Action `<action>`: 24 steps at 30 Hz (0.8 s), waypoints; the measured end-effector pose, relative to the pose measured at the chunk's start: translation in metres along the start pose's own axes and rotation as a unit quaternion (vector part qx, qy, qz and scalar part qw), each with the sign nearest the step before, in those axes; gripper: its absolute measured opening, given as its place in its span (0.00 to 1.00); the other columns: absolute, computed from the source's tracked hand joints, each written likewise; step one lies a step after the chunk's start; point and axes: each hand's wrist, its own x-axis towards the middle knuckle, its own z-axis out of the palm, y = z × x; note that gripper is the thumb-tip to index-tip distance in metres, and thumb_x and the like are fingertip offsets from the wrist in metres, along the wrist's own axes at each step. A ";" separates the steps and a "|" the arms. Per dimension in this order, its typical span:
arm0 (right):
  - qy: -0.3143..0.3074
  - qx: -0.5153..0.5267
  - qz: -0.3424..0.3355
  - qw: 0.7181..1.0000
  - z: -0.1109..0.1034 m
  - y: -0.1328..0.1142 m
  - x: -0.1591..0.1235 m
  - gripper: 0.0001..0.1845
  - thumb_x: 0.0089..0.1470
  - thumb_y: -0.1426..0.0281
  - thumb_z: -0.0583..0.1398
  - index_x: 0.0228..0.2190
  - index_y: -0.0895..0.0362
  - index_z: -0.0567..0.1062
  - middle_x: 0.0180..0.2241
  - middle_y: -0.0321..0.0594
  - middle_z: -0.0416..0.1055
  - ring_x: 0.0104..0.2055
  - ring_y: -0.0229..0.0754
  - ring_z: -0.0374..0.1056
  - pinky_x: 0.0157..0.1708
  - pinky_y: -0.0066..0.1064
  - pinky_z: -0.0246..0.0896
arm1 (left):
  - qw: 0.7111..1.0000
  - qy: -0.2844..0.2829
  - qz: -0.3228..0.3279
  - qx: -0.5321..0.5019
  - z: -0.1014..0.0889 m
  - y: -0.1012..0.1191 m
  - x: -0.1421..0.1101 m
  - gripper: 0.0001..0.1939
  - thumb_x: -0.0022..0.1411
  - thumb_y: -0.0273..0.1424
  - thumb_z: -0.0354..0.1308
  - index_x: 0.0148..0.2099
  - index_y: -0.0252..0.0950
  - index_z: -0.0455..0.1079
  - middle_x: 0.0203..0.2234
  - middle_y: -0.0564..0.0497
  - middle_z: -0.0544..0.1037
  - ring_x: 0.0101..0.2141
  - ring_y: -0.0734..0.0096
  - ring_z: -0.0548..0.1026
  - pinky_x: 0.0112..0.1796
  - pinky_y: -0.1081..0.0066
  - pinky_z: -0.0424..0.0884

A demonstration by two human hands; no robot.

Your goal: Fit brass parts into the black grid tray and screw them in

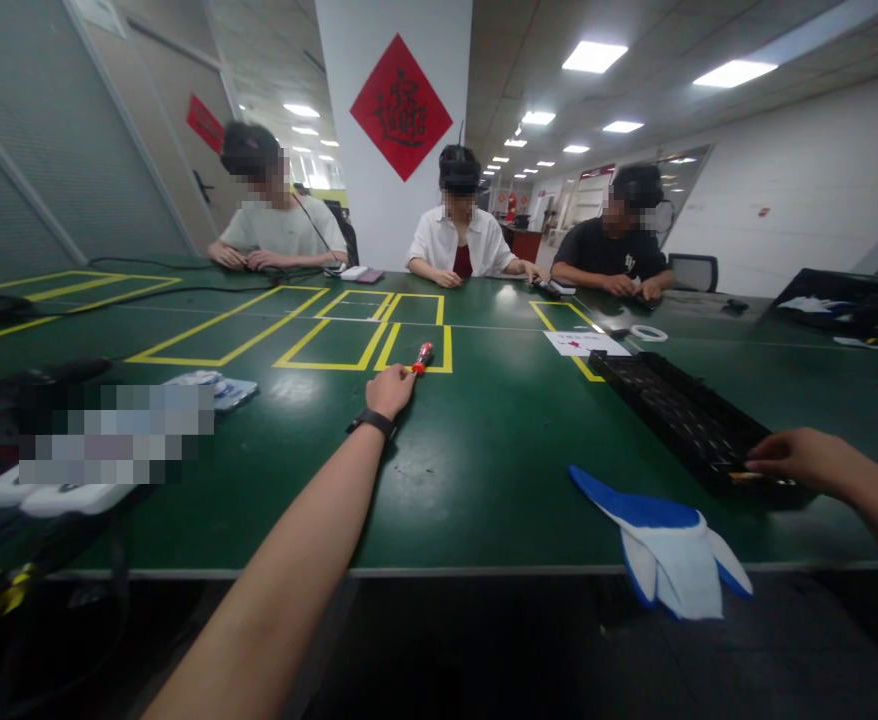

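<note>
My left hand (392,391) is stretched forward over the green table, a dark band on its wrist. Its fingers are closed at the near end of a screwdriver (425,356), whose red and black handle points away from me. At the right, my right hand (803,458) reaches into the near end of a long black case (671,410) with rows of small slots. The fingers there are pinched beside a small orange-yellow piece (745,477), too small to name. A blue and white work glove (668,545) hangs over the table's front edge, left of that hand.
Yellow tape rectangles (326,365) mark the green table (484,430). A white sheet (586,344) and a white tape roll (649,333) lie beyond the case. A power drill (4,410) and cables are at the left. Three people sit along the far side.
</note>
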 end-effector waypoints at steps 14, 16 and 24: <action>-0.080 0.022 -0.027 0.996 -0.008 -0.003 0.016 0.14 0.34 0.72 0.60 0.30 0.58 0.76 0.30 0.43 0.76 0.35 0.48 0.71 0.35 0.34 0.63 | 1.000 -0.002 -0.006 0.007 0.000 0.000 0.002 0.17 0.59 0.43 0.45 0.39 0.40 0.70 0.38 0.46 0.77 0.40 0.58 0.73 0.38 0.65 0.65; -0.021 -0.019 -0.009 1.000 -0.010 -0.005 0.012 0.15 0.34 0.71 0.61 0.30 0.58 0.76 0.31 0.44 0.75 0.35 0.49 0.71 0.35 0.35 0.63 | 1.000 -0.005 -0.007 0.004 0.000 0.000 0.002 0.18 0.59 0.44 0.45 0.39 0.40 0.70 0.38 0.46 0.77 0.40 0.58 0.73 0.38 0.65 0.65; 0.049 -0.023 -0.084 0.995 -0.023 -0.025 0.006 0.22 0.40 0.64 0.59 0.40 0.59 0.73 0.39 0.45 0.74 0.40 0.47 0.70 0.40 0.34 0.62 | 1.000 -0.007 -0.005 0.004 -0.001 0.002 0.000 0.17 0.59 0.43 0.45 0.40 0.40 0.70 0.38 0.46 0.77 0.40 0.59 0.73 0.38 0.66 0.65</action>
